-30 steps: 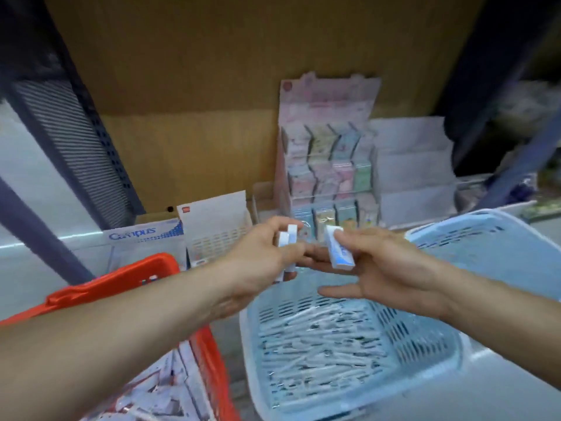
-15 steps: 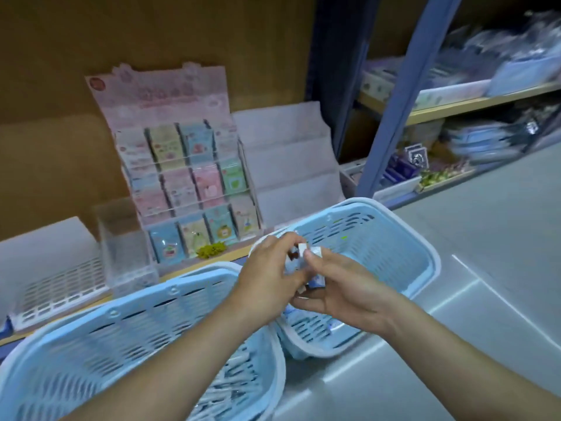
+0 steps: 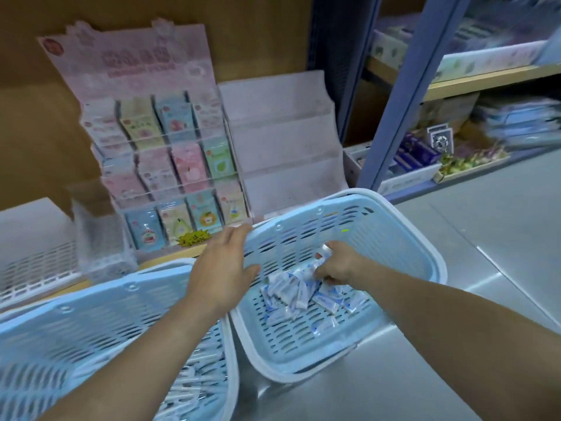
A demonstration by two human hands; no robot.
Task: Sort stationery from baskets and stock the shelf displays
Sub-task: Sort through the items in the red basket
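Two light blue plastic baskets stand on the floor before a low shelf. The right basket (image 3: 403,238) holds several small white-and-blue wrapped packets (image 3: 300,294). My right hand (image 3: 340,264) reaches down into it and grips some of these packets. My left hand (image 3: 223,268) lies over the right basket's left rim with relaxed fingers and holds nothing. The left basket (image 3: 100,311) contains several long thin white wrapped items (image 3: 194,381).
A pink tiered display (image 3: 164,153) of small pastel packs stands on the shelf behind the baskets. Beside it are an empty clear tiered holder (image 3: 285,147) and a clear box (image 3: 97,226). A blue shelf post (image 3: 406,95) and stocked shelves stand to the right; grey floor lies beyond.
My view has swung right, away from the red basket. My hands, which held small packets together above the baskets, have parted: the right dropped into the right basket, the left moved to its rim.
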